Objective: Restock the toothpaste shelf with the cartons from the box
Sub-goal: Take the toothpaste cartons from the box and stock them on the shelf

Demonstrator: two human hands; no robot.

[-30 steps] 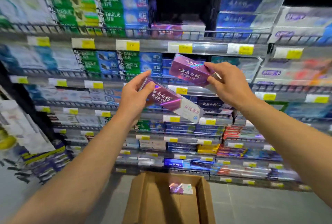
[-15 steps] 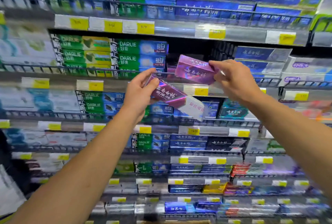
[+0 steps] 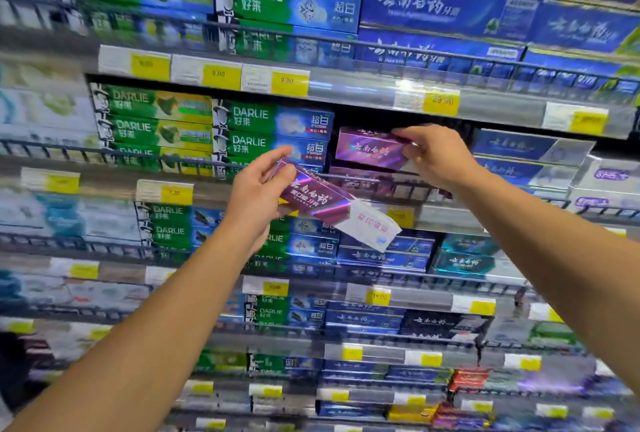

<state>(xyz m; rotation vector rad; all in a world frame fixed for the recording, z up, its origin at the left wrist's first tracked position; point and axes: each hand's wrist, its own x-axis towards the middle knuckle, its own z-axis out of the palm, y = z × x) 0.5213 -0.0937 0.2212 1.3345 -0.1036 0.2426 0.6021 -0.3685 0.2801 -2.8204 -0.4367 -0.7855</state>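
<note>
Two cartons [image 3: 369, 149] beside Darlie stacks [image 3: 273, 135] (wire rail [image 3: 138, 157] below)

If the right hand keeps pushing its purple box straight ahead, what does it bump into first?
Probably nothing right away. The right hand aims its purple box into a dark gap on the shelf, above another purple box. How deep the gap goes is hidden.

Purple cartons [image 3: 369, 151] [image 3: 332, 204] – glossy card, iridescent foil sheen. Shelf rail [image 3: 381, 99] – smooth grey metal. Price tags [image 3: 221, 76] matt yellow paper. Wire fence [image 3: 173, 157] dark metal.
</note>
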